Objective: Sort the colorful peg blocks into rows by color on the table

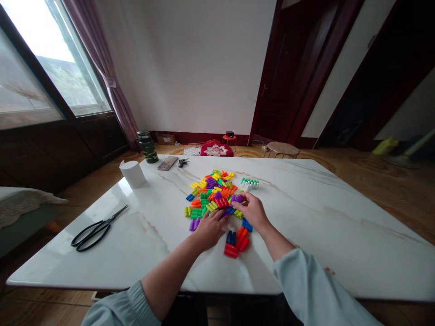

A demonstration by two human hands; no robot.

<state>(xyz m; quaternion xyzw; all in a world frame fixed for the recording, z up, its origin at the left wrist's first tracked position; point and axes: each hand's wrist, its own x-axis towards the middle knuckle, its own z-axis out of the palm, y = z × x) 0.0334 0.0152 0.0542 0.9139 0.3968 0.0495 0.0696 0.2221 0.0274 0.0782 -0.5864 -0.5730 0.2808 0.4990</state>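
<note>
On a white marbled tabletop (152, 235), my right hand (252, 210) pinches a purple plastic toy piece (235, 198) between thumb and fingertips, at the right side of a multicoloured pile of toy pieces (204, 196) lying between the near and far edges. My left hand (210, 230) rests palm down on the pile's near side; whether its fingers grip anything, I cannot tell. A light fingertip pinch seems best, lifting straight up so neighbours don't scatter, while the left steadies the heap, clear of the green-and-white row (250, 183) toward the far edge.
</note>
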